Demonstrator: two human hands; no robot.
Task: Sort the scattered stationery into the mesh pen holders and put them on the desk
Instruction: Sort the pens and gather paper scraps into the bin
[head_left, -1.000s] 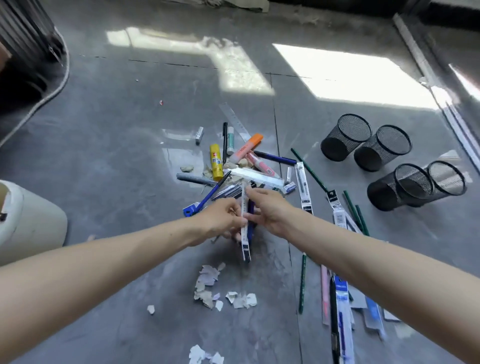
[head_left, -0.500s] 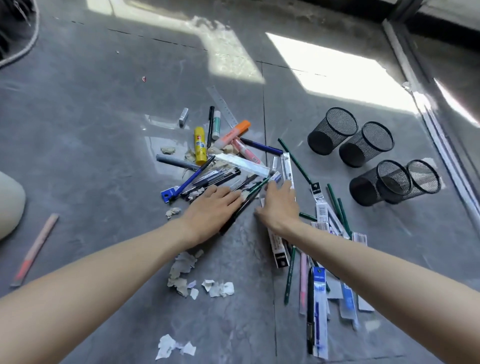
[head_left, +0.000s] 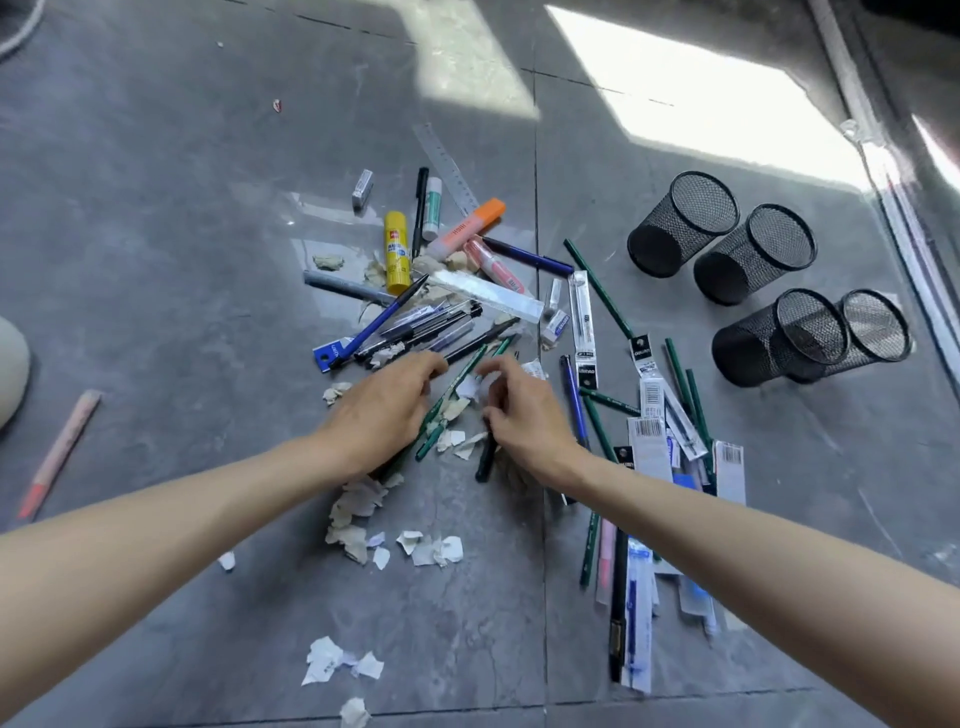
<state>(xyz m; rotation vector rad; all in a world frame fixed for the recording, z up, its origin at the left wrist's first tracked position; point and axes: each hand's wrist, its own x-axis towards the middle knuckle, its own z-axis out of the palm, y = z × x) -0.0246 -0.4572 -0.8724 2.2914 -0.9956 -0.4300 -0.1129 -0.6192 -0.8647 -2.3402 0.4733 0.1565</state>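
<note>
Landmark: a yellow glue stick lies at the far edge of the stationery pile on the grey floor.
Left hand: reaches in nearer than the glue stick, palm down; the fingers are bent with their tips on the loose pens. I cannot tell whether they grip one.
Right hand: nearer than the glue stick and to its right, just beside the left hand; the fingers are curled and the tips pinch a white paper scrap.
Green pencils: slanted between the two hands, partly under the left one.
Black pen: pokes out from under the right hand.
Blue pen: just nearer than the glue stick, lying at a slant.
Clear ruler: right of the glue stick, across the pile.
Orange highlighter: just right of the glue stick.
Mesh pen holders: four black ones, well to the right of the glue stick, all lying on their sides.
Packaged refills: right of and nearer than the glue stick, partly under the right forearm.
Torn paper: scattered nearer than the glue stick, past the left wrist.
Pink pencil: far left of the glue stick, alone.
</note>
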